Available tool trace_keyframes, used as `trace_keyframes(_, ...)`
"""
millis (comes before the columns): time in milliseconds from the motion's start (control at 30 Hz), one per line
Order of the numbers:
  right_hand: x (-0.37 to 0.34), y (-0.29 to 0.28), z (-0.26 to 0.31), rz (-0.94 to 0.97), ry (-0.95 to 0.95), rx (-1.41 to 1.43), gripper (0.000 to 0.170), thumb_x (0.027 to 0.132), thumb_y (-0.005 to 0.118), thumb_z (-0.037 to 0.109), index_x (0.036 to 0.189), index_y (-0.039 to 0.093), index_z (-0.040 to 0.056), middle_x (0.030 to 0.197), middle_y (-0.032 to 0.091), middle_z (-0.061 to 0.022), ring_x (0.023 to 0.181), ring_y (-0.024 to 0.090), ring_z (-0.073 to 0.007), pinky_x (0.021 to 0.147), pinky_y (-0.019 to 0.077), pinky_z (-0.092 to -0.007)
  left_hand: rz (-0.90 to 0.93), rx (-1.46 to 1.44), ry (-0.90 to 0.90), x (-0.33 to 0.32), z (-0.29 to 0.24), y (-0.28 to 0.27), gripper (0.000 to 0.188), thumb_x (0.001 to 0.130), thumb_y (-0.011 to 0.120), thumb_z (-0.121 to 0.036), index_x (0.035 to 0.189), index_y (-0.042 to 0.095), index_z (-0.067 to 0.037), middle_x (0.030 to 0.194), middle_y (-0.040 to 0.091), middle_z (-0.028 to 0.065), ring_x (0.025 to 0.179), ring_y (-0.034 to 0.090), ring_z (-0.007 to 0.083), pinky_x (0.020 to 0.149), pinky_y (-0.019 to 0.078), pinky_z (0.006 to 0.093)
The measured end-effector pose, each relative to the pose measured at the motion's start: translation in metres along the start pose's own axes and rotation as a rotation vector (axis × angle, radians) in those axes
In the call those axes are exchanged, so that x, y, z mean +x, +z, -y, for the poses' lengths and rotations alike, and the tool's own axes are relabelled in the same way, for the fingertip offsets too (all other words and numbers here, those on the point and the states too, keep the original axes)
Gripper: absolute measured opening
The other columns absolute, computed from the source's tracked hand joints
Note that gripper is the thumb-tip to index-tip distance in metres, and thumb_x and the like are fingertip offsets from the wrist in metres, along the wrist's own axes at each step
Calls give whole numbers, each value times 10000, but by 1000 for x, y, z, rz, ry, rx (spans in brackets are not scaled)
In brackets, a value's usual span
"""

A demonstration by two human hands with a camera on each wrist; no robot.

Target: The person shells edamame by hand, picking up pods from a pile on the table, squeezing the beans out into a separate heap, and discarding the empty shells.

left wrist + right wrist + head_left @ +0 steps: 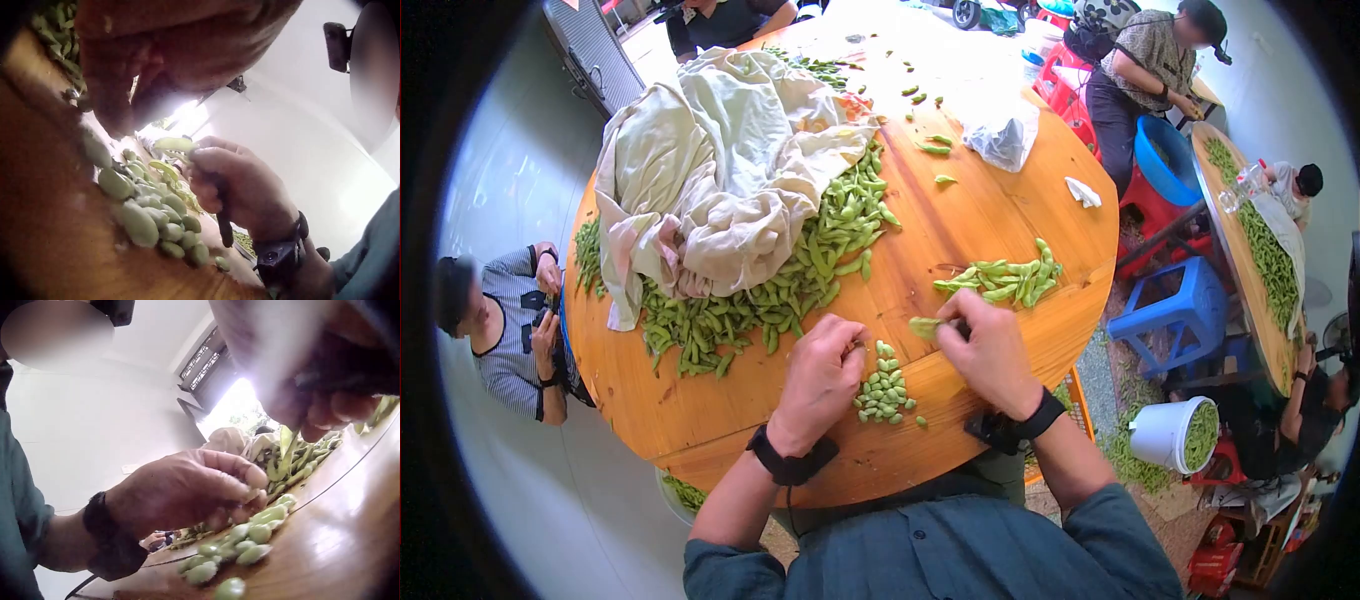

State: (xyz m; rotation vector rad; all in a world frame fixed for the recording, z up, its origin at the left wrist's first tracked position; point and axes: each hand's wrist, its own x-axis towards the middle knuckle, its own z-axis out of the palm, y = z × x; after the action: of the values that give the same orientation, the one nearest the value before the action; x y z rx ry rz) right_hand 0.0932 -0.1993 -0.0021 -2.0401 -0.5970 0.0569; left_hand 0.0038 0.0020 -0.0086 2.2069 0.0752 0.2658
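Note:
My right hand (988, 345) pinches a green soybean pod (923, 327) between thumb and fingertips, above the table. A slim dark object (223, 215) also lies in that hand, its far end sticking out below the fingers. My left hand (822, 375) has its fingers curled in, thumb near the forefinger, just left of a small pile of shelled beans (881, 388). In the right wrist view the left fingertips (255, 495) hover close over the beans; I cannot tell whether they hold one. Beyond my right hand lies a small heap of pods (1005, 278).
A large mound of pods (835, 235), partly under a crumpled cloth (720, 165), covers the left of the round wooden table (920, 250). A plastic bag (1002, 140) and a white tissue (1083, 192) lie farther back. To the right stand a blue stool (1175, 310) and a white bucket (1165, 437).

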Motion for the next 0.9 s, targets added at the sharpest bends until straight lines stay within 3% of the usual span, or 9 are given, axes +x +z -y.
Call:
trace_keyframes(133, 12, -25, -19, -80, -14, -228, 116, 833, 595, 54, 936, 581, 1, 790, 620, -211, 758, 640, -387, 646, 499, -462, -23, 139, 130, 10, -1, 3, 145, 839, 570, 27, 954, 657, 36, 870, 617, 141, 761, 621, 243, 684, 488, 308)
trace_keyframes(200, 12, -32, -22, -165, -61, -409, 194, 837, 588, 44, 1027, 574, 7, 958, 618, -221, 876, 633, -387, 734, 516, -472, 10, 156, 134, 11, 4, 6, 154, 837, 563, 36, 956, 662, 39, 877, 625, 137, 773, 625, 239, 690, 486, 306)
trace_keyframes(267, 10, -35, -11, -181, -59, -414, 212, 840, 589, 47, 1048, 571, 9, 967, 614, -217, 874, 631, -395, 754, 518, -473, 45, 174, 136, 11, 3, 6, 165, 836, 556, 45, 957, 666, 41, 884, 632, 133, 785, 630, 236, 696, 485, 305)
trace_keyframes(333, 6, -29, -5, -191, -54, -411, 231, 843, 590, 50, 1069, 567, 10, 976, 611, -213, 873, 629, -403, 774, 520, -474, 65, -87, 75, 8, -2, 1, 186, 833, 544, 61, 960, 677, 43, 898, 644, 124, 804, 637, 232, 711, 490, 310)
trace_keyframes(400, 1, -16, -4, 63, -142, -246, 238, 851, 593, 59, 1079, 560, 0, 984, 605, -209, 878, 626, -413, 775, 523, -478, 17, -52, 19, 5, -5, -12, 190, 836, 540, 65, 961, 680, 43, 906, 649, 120, 808, 637, 230, 713, 491, 312)
trace_keyframes(533, -4, 20, 2, 258, -226, -173, 170, 858, 587, 58, 1008, 553, -15, 961, 588, -228, 870, 621, -429, 761, 522, -489, -86, 95, 0, -2, 15, -25, 177, 852, 549, 57, 974, 675, 38, 902, 643, 132, 804, 638, 254, 718, 497, 324)
trace_keyframes(600, -3, 31, 9, 305, -220, -189, 156, 857, 585, 57, 991, 547, -14, 950, 584, -228, 868, 619, -431, 756, 520, -495, -93, 174, 25, -3, 23, -21, 165, 857, 571, 36, 989, 668, 16, 891, 625, 158, 818, 638, 317, 728, 506, 360)
trace_keyframes(767, -5, 30, 8, 491, -215, -177, 140, 856, 556, 52, 976, 539, -16, 940, 575, -228, 859, 612, -442, 747, 516, -508, 17, 237, 61, -8, 17, -11, 170, 859, 578, 24, 1008, 655, -3, 887, 612, 162, 831, 632, 348, 727, 507, 391)
trace_keyframes(900, -9, 8, 1, 395, -221, -99, 142, 849, 558, 47, 978, 545, -10, 936, 576, -231, 870, 609, -440, 762, 512, -505, 84, 119, 68, -12, 7, -11, 181, 863, 581, 18, 1031, 645, -7, 889, 604, 168, 840, 631, 358, 727, 506, 402)
